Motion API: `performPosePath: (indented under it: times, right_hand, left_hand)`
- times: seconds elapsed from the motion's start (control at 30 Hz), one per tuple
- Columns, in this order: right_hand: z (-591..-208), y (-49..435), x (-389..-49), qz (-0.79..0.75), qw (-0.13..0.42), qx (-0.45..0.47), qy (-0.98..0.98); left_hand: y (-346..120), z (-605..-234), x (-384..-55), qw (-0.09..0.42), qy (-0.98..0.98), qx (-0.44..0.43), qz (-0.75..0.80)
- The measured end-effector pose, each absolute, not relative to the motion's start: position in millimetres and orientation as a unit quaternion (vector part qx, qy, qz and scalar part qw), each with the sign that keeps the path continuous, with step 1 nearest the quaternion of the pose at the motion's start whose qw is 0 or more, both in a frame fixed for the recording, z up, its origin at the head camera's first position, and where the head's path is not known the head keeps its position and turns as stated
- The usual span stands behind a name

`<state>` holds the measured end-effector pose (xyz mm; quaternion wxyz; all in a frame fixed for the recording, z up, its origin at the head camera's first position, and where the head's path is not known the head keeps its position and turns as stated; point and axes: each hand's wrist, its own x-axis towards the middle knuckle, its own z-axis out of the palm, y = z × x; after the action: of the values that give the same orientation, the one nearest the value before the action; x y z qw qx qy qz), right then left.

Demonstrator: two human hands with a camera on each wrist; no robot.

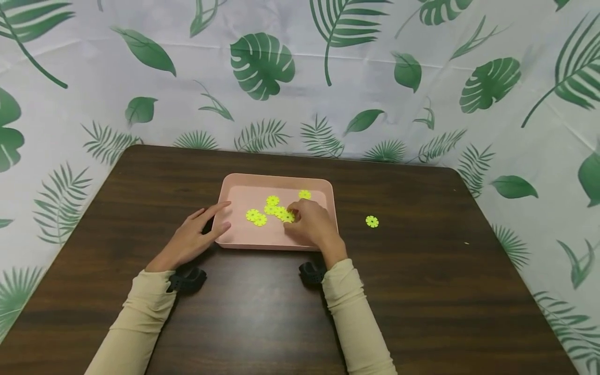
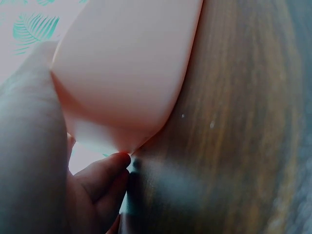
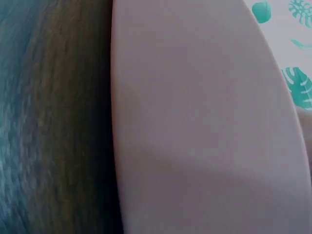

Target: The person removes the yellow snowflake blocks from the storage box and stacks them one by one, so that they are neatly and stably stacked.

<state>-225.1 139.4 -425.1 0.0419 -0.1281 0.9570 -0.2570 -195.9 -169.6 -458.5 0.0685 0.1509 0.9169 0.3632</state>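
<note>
Yellow flower-shaped pieces (image 1: 274,210) lie in a pink tray (image 1: 276,177) (another piece (image 1: 372,222) sits on the table (image 1: 422,291)); the right hand (image 1: 311,224) is curled at them, pinching or not I cannot tell; the left hand (image 1: 192,234) is spread at the tray's left end; apparently picking or placing, next wanting a fine grip; no legible writing.

I've got a bright head view, soft glare on the near tabletop (image 1: 255,302), and both wrist feeds dim, hazy, blurred!
</note>
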Motion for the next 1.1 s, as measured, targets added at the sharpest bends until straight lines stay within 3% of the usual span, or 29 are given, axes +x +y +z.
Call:
performPosePath:
  times: [0.27,0.5,0.8,1.1]
  right_hand:
    - [-401.9,166.5,-217.0,-0.264,-0.050,-0.160,0.950]
    - [-385.1,231.4,-204.8,-0.298,-0.137,-0.108,0.938]
    - [-411.4,321.0,-193.2,-0.282,-0.090,-0.004,0.955]
    - [-428.7,335.7,-192.0,-0.307,-0.040,0.008,0.951]
  left_hand:
    - [-168.3,-461.2,-195.7,0.069,0.915,0.148,0.368]
    - [-168.4,-459.4,-195.9,0.065,0.914,0.156,0.368]
    - [-169.8,-458.1,-194.5,0.067,0.915,0.158,0.364]
    - [-169.3,-456.6,-194.5,0.077,0.918,0.151,0.358]
